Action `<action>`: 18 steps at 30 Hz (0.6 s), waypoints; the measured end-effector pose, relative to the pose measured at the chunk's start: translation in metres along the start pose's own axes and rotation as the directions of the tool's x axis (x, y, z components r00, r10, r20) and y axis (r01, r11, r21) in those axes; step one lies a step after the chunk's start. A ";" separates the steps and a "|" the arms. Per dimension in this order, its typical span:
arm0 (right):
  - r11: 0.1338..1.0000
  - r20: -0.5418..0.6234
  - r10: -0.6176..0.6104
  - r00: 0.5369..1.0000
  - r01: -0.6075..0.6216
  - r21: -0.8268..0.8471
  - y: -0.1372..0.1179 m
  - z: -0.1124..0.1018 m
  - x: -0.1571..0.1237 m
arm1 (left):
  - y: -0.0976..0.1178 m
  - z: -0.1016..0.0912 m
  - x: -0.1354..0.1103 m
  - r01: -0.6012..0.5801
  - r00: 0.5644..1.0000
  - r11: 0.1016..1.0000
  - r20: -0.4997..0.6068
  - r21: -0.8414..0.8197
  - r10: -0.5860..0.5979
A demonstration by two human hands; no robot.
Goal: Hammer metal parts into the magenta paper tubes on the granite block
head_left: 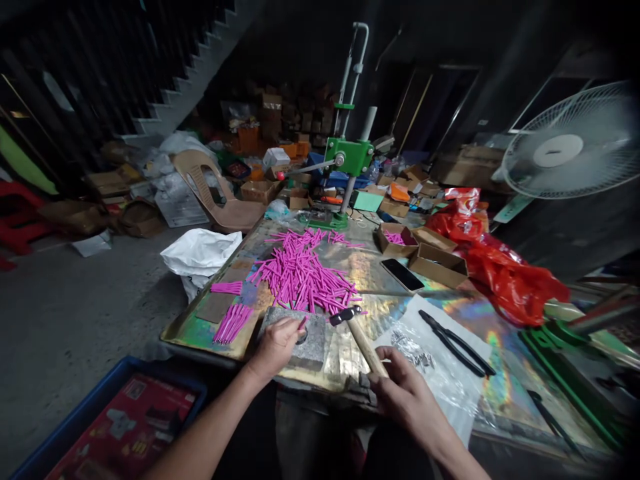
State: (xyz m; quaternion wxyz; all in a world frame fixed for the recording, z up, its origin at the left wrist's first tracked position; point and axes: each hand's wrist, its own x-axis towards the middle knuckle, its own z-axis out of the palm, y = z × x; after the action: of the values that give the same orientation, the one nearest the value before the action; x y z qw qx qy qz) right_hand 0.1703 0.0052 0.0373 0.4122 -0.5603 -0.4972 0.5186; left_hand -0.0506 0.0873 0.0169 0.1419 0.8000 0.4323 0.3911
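Observation:
My left hand [275,345] rests on a grey stone block [306,339] and pinches a pink stick [302,323] upright on it. My right hand [406,392] grips the wooden handle of a small hammer [359,333], whose dark head lies just right of the block. A big heap of pink sticks [303,270] lies beyond the block on the shiny iridescent table [370,267]. Two small bundles of pink sticks [231,321] lie to the left.
A green press [345,167] stands at the table's far end. A phone [403,274], cardboard boxes [437,263], black pliers [455,343] on a plastic sheet, a red bag [505,273] and a fan [575,143] are on the right. A blue crate [100,413] sits at lower left.

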 end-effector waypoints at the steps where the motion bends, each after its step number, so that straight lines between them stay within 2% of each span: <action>1: 0.996 -0.007 -0.082 0.997 0.082 -0.022 -0.007 0.003 -0.001 | 0.000 0.000 0.000 0.003 1.000 1.000 0.000 0.006 -0.003; 4: 0.931 0.045 -0.271 0.962 0.274 -0.242 -0.026 0.008 0.001 | -0.001 0.002 0.000 0.000 1.000 1.000 -0.015 0.014 0.000; 7: 0.791 0.159 -0.357 0.921 0.388 -0.473 -0.050 0.007 0.000 | -0.002 0.004 -0.001 -0.006 1.000 1.000 -0.027 0.015 0.007; 9: 0.696 0.198 -0.432 0.880 0.465 -0.548 -0.069 0.006 -0.005 | -0.002 0.005 -0.001 -0.003 1.000 1.000 -0.021 0.008 0.003; 13: 0.495 0.157 -0.684 0.712 0.612 -0.616 -0.094 0.009 -0.013 | -0.002 0.006 -0.002 -0.002 0.999 1.000 -0.037 -0.019 0.001; 14: 0.460 0.153 -0.711 0.686 0.619 -0.636 -0.095 0.011 -0.012 | -0.002 0.007 -0.002 -0.006 0.999 1.000 -0.045 -0.021 0.005; 15: 0.440 0.168 -0.708 0.686 0.614 -0.656 -0.094 0.012 -0.010 | -0.002 0.007 -0.002 -0.013 0.999 1.000 -0.049 -0.019 0.012; 18: 0.435 0.287 -0.565 0.773 0.575 -0.693 -0.088 0.009 -0.003 | -0.003 0.008 -0.003 -0.014 0.998 1.000 -0.063 -0.002 0.014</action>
State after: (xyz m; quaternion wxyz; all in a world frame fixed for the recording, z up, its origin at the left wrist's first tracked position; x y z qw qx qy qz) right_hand 0.1499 0.0168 0.1226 0.2903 -0.4738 -0.8255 0.0993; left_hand -0.0472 0.0870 0.0085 0.1262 0.7901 0.4304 0.4177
